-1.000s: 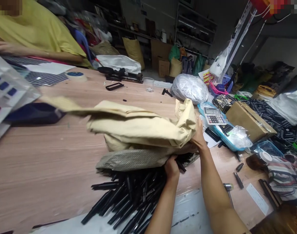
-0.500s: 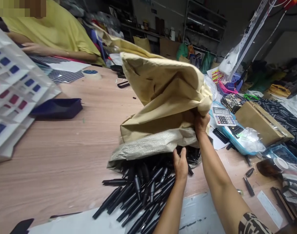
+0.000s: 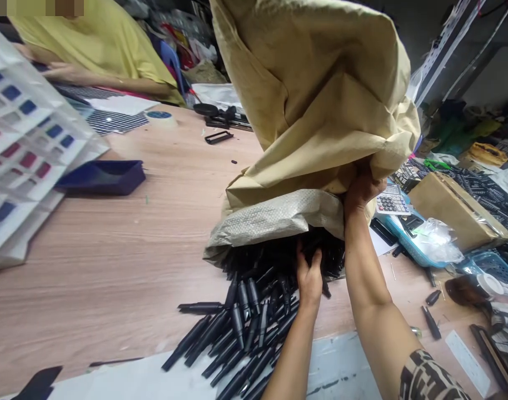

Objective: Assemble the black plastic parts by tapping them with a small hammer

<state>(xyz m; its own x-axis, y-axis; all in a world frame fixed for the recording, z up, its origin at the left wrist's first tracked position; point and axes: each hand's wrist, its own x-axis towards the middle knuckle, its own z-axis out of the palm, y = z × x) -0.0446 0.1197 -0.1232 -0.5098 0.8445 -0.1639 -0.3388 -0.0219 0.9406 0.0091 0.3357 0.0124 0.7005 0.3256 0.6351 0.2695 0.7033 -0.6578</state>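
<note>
My right hand (image 3: 364,190) is closed round the gathered side of a big tan paper sack (image 3: 320,100), holding it tipped up. The sack's pale woven lining (image 3: 279,214) is folded back at the mouth, which faces down toward me. Many slim black pen-like tubes (image 3: 237,325) spill out of it in a heap onto the table and a white sheet. My left hand (image 3: 310,280) reaches into the mouth among the black pieces. Its visible fingers are spread apart; the tips are partly lost in the dark. Inside, the sack's contents are mostly in shadow.
A white organizer with coloured pockets (image 3: 20,150) and a dark blue tray (image 3: 104,178) stand left. Behind them sits a person in a yellow shirt (image 3: 99,50). At right are a calculator (image 3: 391,200), a blue basket (image 3: 424,253), a cardboard box (image 3: 458,211) and a brown jar (image 3: 466,291).
The sack has been lifted and tilted higher by my right hand, its mouth opening wider. More black tubes show under the lining. My left hand stays at the mouth, slightly higher.
</note>
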